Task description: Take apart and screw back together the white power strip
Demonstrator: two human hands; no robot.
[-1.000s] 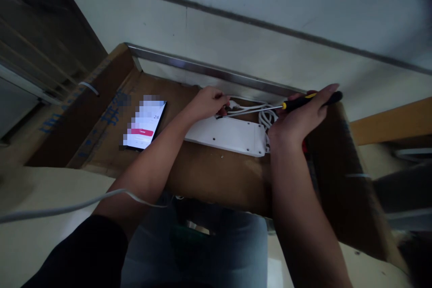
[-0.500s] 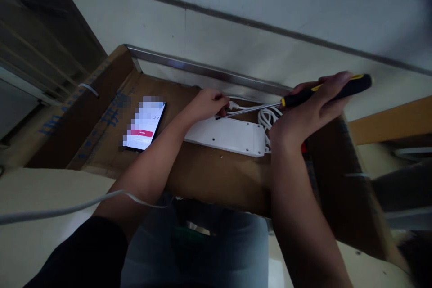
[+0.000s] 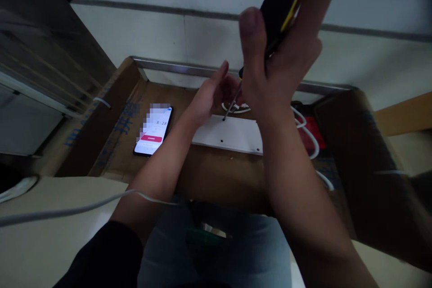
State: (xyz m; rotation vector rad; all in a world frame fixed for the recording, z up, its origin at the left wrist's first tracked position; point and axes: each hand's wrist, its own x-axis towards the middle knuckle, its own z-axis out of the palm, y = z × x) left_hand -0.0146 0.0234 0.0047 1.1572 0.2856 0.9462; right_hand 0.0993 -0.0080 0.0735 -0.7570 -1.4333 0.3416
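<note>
On strip (image 3: 236,135) — scrwdrvr (image 3: 282,4), in R hand (image 3: 275,74)

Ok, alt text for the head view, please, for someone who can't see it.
A person's right hand grips a black-and-yellow screwdriver, its tip against a long white rectangular casing; the left hand is beside the metal shaft. A black phone with its screen lit lies to the left on brown cardboard.

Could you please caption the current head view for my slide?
Right hand holds a screwdriver to a white casing; left hand close by.
</note>
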